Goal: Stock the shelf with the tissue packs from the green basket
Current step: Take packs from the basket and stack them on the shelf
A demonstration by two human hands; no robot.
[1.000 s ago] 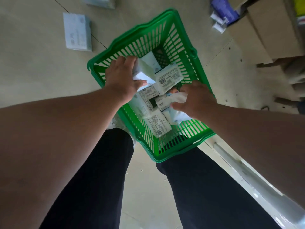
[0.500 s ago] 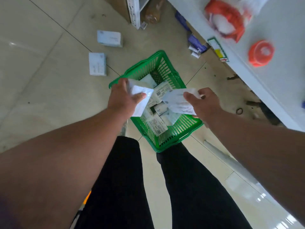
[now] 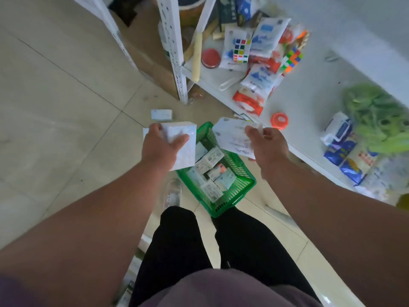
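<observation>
The green basket [image 3: 232,197] stands on the floor between my feet and the shelf, with several white tissue packs [image 3: 210,161] lying inside. My left hand [image 3: 158,147] is raised above the basket's left side, shut on a white tissue pack [image 3: 184,147]. My right hand [image 3: 267,144] is up over the basket's right rim, next to the shelf edge, gripping another tissue pack [image 3: 234,136]. The white shelf [image 3: 309,100] runs along the right.
On the shelf lie puzzle cubes [image 3: 241,50], red-and-white packs [image 3: 254,94], an orange tape roll [image 3: 280,120], blue tissue bundles [image 3: 340,142] and a green bag [image 3: 376,116]. A loose pack [image 3: 161,114] lies on the floor. A white shelf upright [image 3: 174,49] and a cardboard box [image 3: 150,56] stand ahead.
Both hands have lifted out of the basket, each with a tissue pack, and risen toward the shelf. The view has tilted up, bringing the shelf's goods into sight.
</observation>
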